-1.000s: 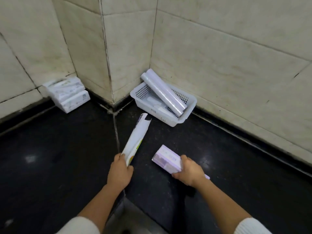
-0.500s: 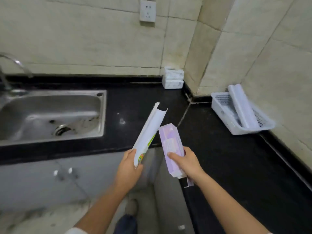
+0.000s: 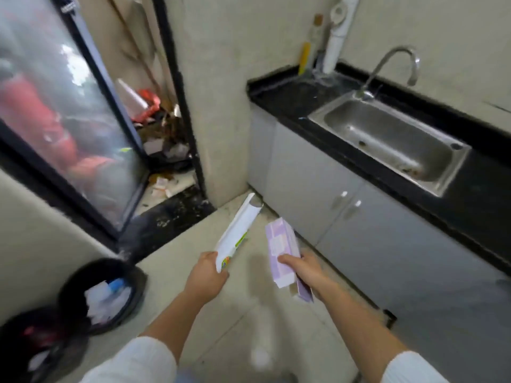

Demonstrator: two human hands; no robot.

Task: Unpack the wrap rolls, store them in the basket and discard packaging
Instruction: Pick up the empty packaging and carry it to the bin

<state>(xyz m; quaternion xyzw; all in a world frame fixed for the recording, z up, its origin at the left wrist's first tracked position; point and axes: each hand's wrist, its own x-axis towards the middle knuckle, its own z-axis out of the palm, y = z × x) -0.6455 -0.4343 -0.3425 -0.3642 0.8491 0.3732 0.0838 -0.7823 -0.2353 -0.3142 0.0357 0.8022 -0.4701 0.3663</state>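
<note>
Packaging fills both hands above the pale floor (image 3: pixel 243 313): the left hand (image 3: pixel 206 277) has its fingers (image 3: pixel 207 257) clenched round the lower end of a long white box (image 3: pixel 237 233), which tilts up and away with its far end open. Just right of the white box, apart from it, the right hand (image 3: pixel 302 268) has its fingers (image 3: pixel 286 258) wrapped round a purple box (image 3: pixel 280 251), whose open flap hangs below the hand. White sleeves cover both forearms near the bottom edge.

Left of the white box and nearer the camera, two dark round bins stand on the floor. The nearer bin (image 3: pixel 41 344), at the bottom left corner, is blurred, with something reddish and white inside. The farther bin (image 3: pixel 102 294) holds white crumpled waste and a small blue item.

Right of the white box runs a row of grey cabinet doors (image 3: pixel 345 217) under a black surface (image 3: pixel 287 100). A steel sink (image 3: pixel 392 136) is set into that surface, seemingly empty, with a curved tap (image 3: pixel 392 64) behind it. A white pipe (image 3: pixel 337 37) rises at the surface's far left corner, with a yellow item beside it that is too blurred to tell.

Beyond the white box, a pale wall column (image 3: pixel 215 106) stands, and left of it a black-framed glass door (image 3: pixel 69 106) with litter on the floor behind it.
</note>
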